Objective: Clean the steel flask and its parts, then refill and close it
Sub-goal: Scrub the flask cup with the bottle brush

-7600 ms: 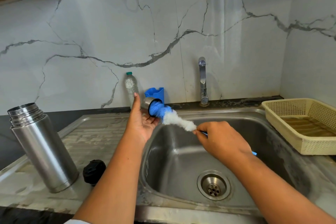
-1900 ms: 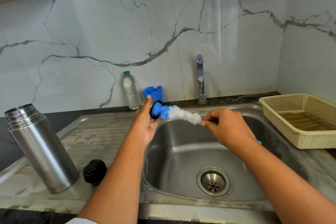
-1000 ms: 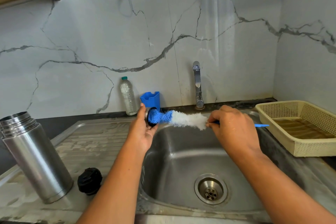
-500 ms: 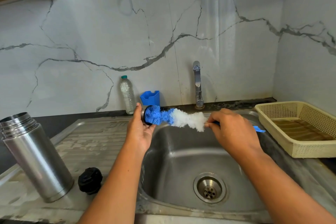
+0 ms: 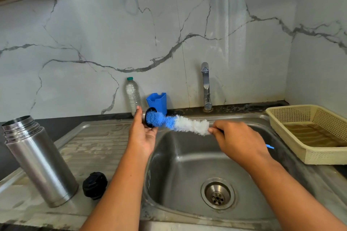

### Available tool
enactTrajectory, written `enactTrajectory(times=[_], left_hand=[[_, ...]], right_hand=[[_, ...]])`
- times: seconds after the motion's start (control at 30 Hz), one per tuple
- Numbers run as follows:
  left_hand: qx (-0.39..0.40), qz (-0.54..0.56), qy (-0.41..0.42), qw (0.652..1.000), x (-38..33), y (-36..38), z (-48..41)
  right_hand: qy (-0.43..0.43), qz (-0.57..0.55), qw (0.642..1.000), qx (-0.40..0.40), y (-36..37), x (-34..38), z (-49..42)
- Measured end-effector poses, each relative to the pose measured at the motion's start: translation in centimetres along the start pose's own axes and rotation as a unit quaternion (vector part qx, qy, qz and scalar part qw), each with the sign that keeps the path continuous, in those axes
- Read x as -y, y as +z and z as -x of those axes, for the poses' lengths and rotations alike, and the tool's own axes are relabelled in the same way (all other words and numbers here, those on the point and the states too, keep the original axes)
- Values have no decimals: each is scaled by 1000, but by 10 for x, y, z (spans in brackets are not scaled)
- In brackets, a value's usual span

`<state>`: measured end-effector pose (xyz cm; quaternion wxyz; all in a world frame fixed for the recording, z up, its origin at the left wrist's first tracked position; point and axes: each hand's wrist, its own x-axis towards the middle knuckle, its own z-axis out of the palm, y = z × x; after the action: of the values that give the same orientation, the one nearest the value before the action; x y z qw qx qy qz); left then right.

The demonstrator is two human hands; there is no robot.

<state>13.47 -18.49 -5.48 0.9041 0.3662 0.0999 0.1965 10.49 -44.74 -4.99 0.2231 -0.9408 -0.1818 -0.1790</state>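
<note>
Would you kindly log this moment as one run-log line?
left hand: holds steel cap | right hand: grips brush, blue tip inside steel cap | flask: open, upright beside sink | black stopper: beside flask | status: scrubbing

Tall cylindrical steel flask (image 5: 40, 163): brushed metal, smooth, satin sheen. Round black plastic stopper (image 5: 94, 185): matt. Small steel cup with black lining (image 5: 144, 117): shiny metal outside. Long blue-and-white bottle brush (image 5: 178, 123): fuzzy bristles, thin blue plastic handle. Stainless steel sink (image 5: 187, 155): dull, scuffed, water-stained. Ridged steel draining board (image 5: 97, 140): streaky. Chrome tap (image 5: 206, 86): glossy. Clear plastic bottle (image 5: 133, 95): ribbed. Blue plastic holder (image 5: 156, 100): smooth. Cream plastic basket (image 5: 323, 155): perforated, matt. White marble-look wall (image 5: 169, 24): polished.
</note>
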Motion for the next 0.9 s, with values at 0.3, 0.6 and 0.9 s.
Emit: enactTrajectory(times=[0.3,0.6,0.9], left_hand=[[19,-13,17,1000,4,4,0],[71,-42,20,996,8,6,-1],[-48,67,20,996,-6,-3,0]], right_hand=[[0,-60,996,72,-4,2,2],[40,-156,981,109,-1,0,0],[104,-225,965,87,-2,-13,-6]])
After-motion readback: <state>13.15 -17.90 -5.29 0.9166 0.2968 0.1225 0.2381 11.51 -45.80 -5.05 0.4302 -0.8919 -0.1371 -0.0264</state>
